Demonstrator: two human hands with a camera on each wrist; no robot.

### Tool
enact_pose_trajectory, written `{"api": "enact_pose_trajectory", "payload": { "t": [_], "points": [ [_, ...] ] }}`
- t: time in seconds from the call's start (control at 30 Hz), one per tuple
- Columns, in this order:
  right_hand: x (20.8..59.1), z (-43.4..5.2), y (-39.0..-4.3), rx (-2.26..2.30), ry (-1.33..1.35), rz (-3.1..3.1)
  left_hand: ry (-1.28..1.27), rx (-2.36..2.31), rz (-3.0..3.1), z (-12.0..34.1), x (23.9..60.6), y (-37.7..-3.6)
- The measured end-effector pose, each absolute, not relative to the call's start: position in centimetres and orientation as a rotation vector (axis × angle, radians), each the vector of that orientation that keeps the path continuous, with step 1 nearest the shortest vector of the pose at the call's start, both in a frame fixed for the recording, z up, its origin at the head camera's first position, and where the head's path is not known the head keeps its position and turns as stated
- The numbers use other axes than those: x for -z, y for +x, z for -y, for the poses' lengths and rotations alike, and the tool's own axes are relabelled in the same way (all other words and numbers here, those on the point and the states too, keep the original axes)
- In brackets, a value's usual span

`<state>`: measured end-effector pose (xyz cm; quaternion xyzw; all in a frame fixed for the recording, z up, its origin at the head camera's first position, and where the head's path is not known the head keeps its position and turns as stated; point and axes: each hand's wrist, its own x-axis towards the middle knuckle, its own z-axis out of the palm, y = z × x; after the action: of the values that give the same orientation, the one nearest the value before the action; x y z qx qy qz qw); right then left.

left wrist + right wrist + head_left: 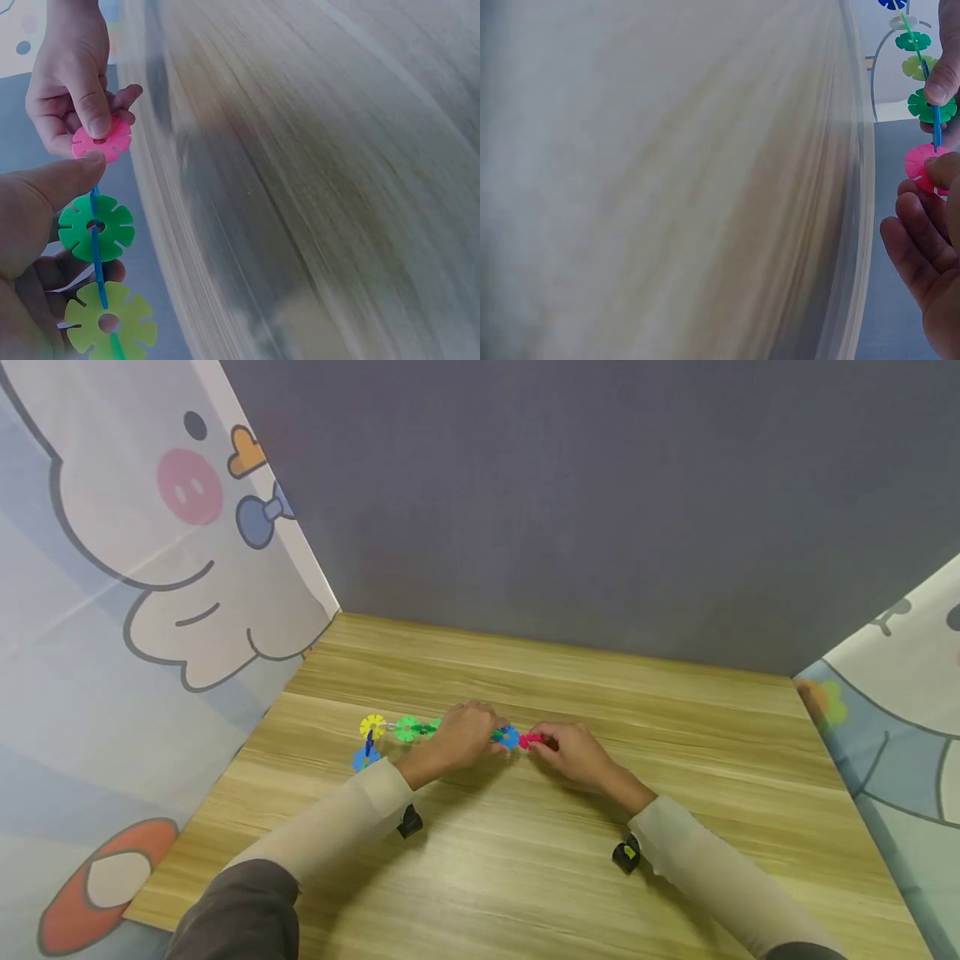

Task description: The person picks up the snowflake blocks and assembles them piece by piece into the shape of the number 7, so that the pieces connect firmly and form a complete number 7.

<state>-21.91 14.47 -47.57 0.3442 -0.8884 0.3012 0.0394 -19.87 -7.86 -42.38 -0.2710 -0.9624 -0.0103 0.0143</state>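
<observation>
A chain of slotted plastic flower discs (pixel 406 727) lies across the wooden table (pixel 525 877), with yellow, green and blue pieces. My left hand (pixel 486 735) grips the chain's right end, thumb (pixel 45 187) pressed beside a green disc (pixel 96 227) and an edge-on blue disc (pixel 94 255). My right hand (pixel 545 745) pinches a pink disc (pixel 529 740) between thumb and fingers, right at the chain's end. In the right wrist view the pink disc (pixel 921 166) touches the blue piece (pixel 936 131) below a green disc (pixel 932 105).
Cartoon-printed curtains (pixel 112 610) close off the left and right sides, and a grey wall (pixel 562 502) stands behind the table. A blue disc (pixel 365 760) hangs off the chain's left end toward me.
</observation>
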Motion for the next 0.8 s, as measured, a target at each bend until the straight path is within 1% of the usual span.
{"api": "enact_pose_trajectory", "payload": {
  "t": [0.8],
  "points": [
    [47.03,-13.74,-21.63,-0.853,1.169,2.455,-0.954,0.131,2.909,7.52,42.79,-19.73]
  ]
}}
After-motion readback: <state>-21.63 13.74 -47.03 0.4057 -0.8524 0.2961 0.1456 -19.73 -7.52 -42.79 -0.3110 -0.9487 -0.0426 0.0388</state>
